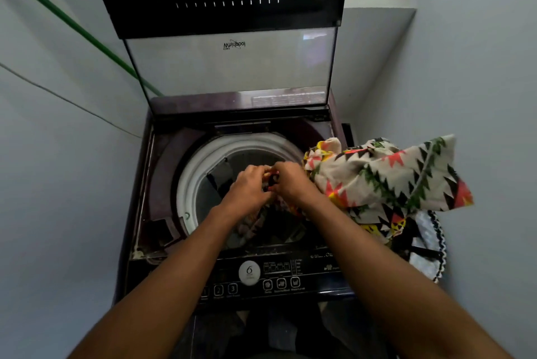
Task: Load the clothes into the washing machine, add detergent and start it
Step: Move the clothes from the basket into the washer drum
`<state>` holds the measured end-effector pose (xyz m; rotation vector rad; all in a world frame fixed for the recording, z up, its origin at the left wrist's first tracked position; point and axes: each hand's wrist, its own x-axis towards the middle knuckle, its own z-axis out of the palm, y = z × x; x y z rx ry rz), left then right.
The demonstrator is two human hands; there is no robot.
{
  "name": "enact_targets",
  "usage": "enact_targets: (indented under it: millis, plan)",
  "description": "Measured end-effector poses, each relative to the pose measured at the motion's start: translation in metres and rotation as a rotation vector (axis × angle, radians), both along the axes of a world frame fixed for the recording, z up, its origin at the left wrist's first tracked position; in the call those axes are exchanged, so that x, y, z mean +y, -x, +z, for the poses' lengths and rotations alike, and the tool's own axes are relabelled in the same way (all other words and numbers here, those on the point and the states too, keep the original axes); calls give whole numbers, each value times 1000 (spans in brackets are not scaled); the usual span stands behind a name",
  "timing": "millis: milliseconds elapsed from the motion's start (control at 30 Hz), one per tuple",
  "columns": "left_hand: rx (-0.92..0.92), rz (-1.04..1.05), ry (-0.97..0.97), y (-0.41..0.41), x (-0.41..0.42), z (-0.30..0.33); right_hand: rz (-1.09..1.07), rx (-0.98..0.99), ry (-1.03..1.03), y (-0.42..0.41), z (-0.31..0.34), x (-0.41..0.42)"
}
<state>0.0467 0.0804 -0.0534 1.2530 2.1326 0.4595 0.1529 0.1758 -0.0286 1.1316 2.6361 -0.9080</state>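
Your fingers are bunched together and half hidden: your left hand [251, 184] and right hand [290, 181] both pinch a patterned cloth [386, 178] over the open washing machine [162, 172]; the cloth trails right, its lower end hanging into the dim drum [189, 172].

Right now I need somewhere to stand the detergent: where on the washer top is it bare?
Bare: the deck left of the drum's white rim. Crowded: the patterned cloth covers the right side, and both hands, left hand and right hand, hold cloth over the drum.
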Motion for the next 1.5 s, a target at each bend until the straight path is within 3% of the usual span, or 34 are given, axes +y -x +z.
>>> enact_targets:
  millis: [133,333,467,533,600,700,933,1133,1500]
  plan:
    - [-89,-5,-17,-12,2,-3,68,-25,-8,-12,2,-1]
    - [-241,-99,-135,-45,27,13,48,64,-179,-57,25,24]
    - [-246,-238,-128,-70,44,12,80,-235,-430,-105,30,37]
    - [-219,-286,-74,-81,49,8,-29,-392,-333,-125,25,46]
    - [-188,-294,-45,-91,52,5,-177,-408,-169,-137,19,52]
    - [-156,-271,-84,-98,52,-2,-255,-332,-73,-142,16,51]
    - [-172,-152,-214,-90,48,0,-322,-23,-194,-117,33,44]
    - [-192,65,-296,-56,41,3,-289,191,-130,-75,43,38]
    - [-82,326,-357,43,-6,-3,-191,342,89,28,15,5]
